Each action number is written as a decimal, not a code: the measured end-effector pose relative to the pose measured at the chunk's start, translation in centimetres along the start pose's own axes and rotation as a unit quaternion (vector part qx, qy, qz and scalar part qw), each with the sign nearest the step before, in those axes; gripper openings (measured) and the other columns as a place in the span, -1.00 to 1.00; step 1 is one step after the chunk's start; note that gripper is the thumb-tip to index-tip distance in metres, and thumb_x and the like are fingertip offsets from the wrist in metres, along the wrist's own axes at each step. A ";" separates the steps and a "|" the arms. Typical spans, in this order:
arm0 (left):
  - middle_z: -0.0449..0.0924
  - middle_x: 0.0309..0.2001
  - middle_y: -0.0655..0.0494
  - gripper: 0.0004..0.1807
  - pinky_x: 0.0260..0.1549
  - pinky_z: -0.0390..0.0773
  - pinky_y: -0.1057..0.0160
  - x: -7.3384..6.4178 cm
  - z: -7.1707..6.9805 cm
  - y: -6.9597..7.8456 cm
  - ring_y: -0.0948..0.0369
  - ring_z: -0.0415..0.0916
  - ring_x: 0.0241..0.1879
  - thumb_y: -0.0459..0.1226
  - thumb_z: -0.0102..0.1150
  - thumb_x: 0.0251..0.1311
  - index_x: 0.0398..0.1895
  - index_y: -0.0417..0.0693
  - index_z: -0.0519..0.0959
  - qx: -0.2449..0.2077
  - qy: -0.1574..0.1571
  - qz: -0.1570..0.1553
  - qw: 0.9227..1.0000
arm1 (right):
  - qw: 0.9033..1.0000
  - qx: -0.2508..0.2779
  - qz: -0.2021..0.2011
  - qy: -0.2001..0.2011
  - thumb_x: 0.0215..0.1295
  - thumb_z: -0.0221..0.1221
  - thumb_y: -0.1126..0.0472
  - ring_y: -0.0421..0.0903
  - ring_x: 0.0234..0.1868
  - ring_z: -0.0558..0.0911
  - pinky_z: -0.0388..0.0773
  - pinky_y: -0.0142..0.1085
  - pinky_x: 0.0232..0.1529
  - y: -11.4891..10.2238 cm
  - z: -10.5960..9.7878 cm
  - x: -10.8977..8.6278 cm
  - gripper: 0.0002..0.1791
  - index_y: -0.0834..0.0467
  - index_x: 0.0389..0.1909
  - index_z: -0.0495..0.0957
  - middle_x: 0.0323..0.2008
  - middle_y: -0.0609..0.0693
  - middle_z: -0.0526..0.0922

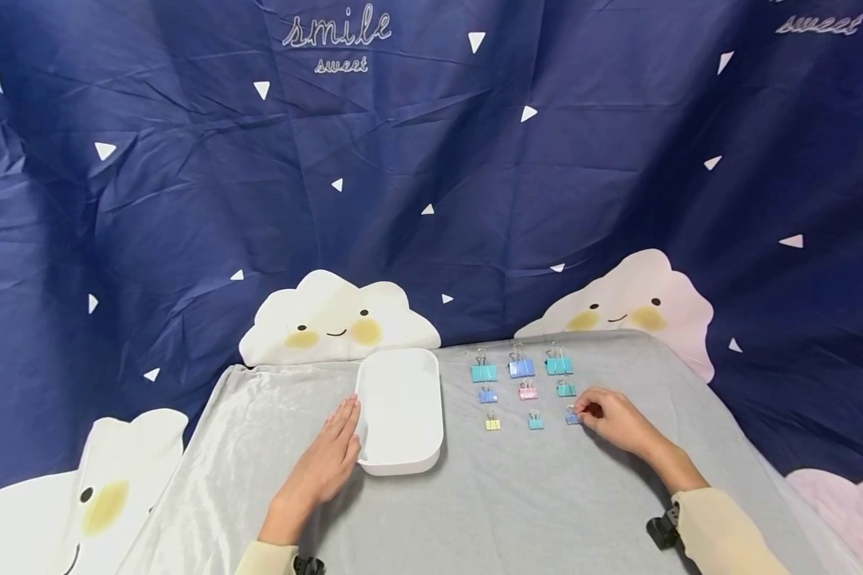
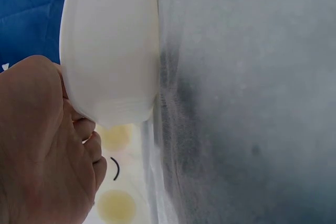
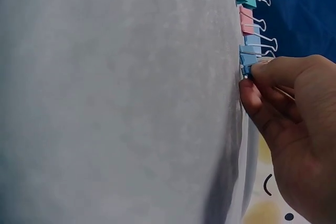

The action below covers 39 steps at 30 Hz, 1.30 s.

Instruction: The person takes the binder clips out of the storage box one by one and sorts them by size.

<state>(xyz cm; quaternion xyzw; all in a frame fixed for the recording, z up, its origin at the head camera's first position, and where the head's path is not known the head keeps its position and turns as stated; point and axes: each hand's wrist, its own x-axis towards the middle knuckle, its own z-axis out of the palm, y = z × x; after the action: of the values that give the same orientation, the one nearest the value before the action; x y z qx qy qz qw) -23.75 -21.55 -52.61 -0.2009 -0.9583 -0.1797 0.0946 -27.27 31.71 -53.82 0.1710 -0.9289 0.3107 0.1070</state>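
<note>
A white rectangular tub (image 1: 403, 467) stands left of the middle of the cloth. Along its left rim rests my left hand (image 1: 325, 457), fingers straight; the left wrist view has this hand (image 2: 50, 145) against the tub's outer wall (image 2: 113, 51). To the right, the thumb and fingertips of my right hand (image 1: 622, 423) pinch a small blue binder clip (image 1: 571, 418) at the front right of a grid of clips. Beside it in the front row are a small teal clip (image 1: 535, 423) and a yellow clip (image 1: 492, 424). The right wrist view shows the pinch close up, fingertips partly covering the clip.
Behind are a middle row with a blue clip (image 1: 487, 396), pink clip (image 1: 528, 392) and green clip (image 1: 566, 390), then larger teal and blue clips (image 1: 522, 368). Grey cloth (image 1: 489, 511) covers the table. A dark blue curtain (image 1: 403, 160) with clouds hangs behind.
</note>
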 end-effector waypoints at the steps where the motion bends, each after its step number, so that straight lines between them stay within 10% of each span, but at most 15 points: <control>1: 0.12 0.69 -0.20 -0.38 0.64 0.20 -0.21 0.0 0.0 0.0 -0.15 0.11 0.67 -0.25 -0.14 0.64 0.65 -0.34 0.17 0.000 0.003 0.002 1.000 | 1.000 0.001 0.003 -0.001 0.27 0.37 0.46 -0.32 -0.31 0.54 0.59 -0.40 -0.31 0.0 0.0 0.0 -0.84 0.14 -0.35 0.68 -0.33 -0.10 0.69; 39: 0.19 0.67 -0.16 -0.40 0.63 0.24 -0.19 0.6 -0.3 0.2 -0.12 0.18 0.65 -0.24 -0.11 0.65 0.62 -0.33 0.25 -0.016 0.017 0.006 1.000 | 0.998 -0.014 0.064 0.023 0.48 0.29 0.30 -0.23 -0.34 0.56 0.52 -0.38 -0.38 -0.3 -1.4 -0.6 -0.96 0.21 -0.19 0.67 -0.32 -0.02 0.69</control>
<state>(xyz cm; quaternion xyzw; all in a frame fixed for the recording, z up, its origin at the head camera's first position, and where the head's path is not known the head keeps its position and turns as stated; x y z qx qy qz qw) -24.18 -21.27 -52.07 -0.2055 -0.9522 -0.1982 0.1087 -26.43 32.44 -52.76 0.1023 -0.9394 0.3079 0.1103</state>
